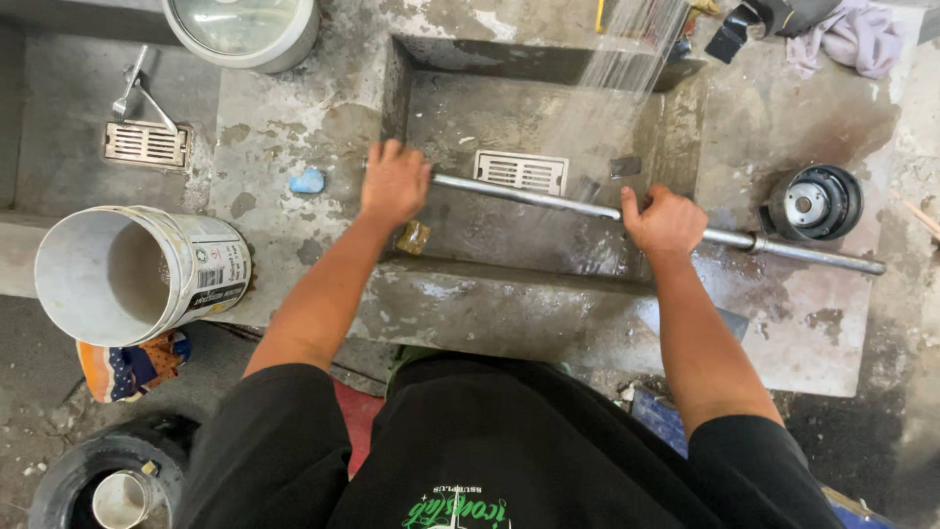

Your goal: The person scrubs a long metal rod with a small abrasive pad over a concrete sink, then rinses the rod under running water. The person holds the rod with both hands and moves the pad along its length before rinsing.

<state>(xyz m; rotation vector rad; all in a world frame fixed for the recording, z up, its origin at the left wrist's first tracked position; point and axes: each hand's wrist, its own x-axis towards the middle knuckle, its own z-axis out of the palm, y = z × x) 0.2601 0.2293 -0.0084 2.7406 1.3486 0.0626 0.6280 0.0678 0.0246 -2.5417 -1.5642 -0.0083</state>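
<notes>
Steel rod (587, 204) across the concrete sink (548, 118), under running water (627, 59); left hand (394, 183) pressing its end, right hand (666, 221) clamped round its middle; white bucket (137, 274) on the worktop (284, 127).

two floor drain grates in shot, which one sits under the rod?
The grate in the sunken concrete basin, directly behind the long metal rod that both hands hold, with water falling near it. The other grate lies far left, beside the white bucket.
</notes>
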